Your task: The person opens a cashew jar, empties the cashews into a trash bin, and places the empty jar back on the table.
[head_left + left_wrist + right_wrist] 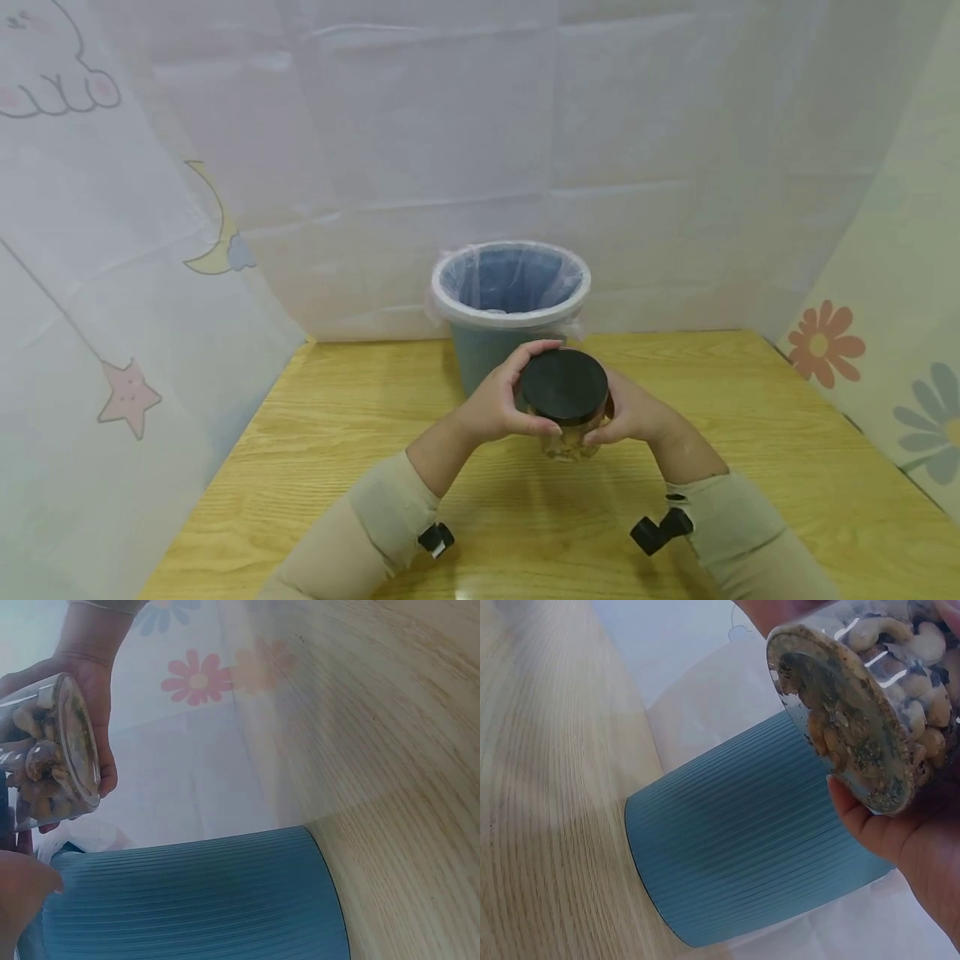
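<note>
clear jar (572,437) of nuts (cashews, by the look of the wrist views) held in the air above the wooden surface (315,467), just in front of the blue bin (510,317). black lid (564,387) on top, facing the head camera. left hand (498,400) wrapped round the lid's left side, fingers (536,348) curled over its far edge and thumb along its near edge. right hand (633,412) cupping the jar's right side, fingers curled around the glass. bin lined with a clear bag (510,279), standing at the back of the surface against the white sheeting. jar's bottom tilted toward the bin's ribbed wall in both wrist views.
</note>
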{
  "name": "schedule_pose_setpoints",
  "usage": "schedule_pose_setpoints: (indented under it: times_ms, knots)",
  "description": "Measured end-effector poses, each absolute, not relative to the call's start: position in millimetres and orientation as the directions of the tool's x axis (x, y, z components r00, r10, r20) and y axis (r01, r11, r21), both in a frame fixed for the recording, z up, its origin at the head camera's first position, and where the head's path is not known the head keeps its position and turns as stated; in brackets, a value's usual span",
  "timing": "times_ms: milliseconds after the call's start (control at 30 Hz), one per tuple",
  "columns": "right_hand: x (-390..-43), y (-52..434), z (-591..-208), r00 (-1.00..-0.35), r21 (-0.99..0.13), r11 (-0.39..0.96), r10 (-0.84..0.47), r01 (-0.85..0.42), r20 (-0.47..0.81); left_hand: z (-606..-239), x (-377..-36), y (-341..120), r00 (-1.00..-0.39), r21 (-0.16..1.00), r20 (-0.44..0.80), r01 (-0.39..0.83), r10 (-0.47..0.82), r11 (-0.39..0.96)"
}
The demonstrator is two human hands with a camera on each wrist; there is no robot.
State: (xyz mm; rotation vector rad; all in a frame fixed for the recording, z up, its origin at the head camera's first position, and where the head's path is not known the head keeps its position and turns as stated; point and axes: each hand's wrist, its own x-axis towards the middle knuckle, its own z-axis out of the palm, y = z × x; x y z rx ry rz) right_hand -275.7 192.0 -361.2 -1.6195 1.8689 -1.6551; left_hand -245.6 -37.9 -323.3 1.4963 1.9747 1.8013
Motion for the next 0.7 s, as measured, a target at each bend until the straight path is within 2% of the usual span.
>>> schedule_pose_setpoints:
  times_ms: [167,300,433,700]
  knots:
    - [-274.9,193.0,-361.1,-0.416,-0.795,-0.186,-0.771,-0.577,0.483,-322.1,-244.0,-38.3,-0.550,0.787,0.512,0.607,0.660,-0.105]
    - [-275.9,193.0,-360.9,-0.401,-0.792,-0.193,-0.779,-0.579,0.482,-322.0,-242.2,-38.1,-0.573,0.779,0.511,0.624,0.641,-0.062]
    - [-277.9,194.1,-361.3,-0.381,-0.784,-0.202,-0.786,-0.587,0.487,-322.9,-241.8,-37.0,-0.568,0.792,0.514,0.603,0.643,-0.100]
    - [-278.4,194.7,-362.6,-0.404,-0.798,-0.203,-0.775,-0.568,0.485,-325.2,-243.9,-36.0,-0.549,0.806,0.520,0.568,0.654,-0.165]
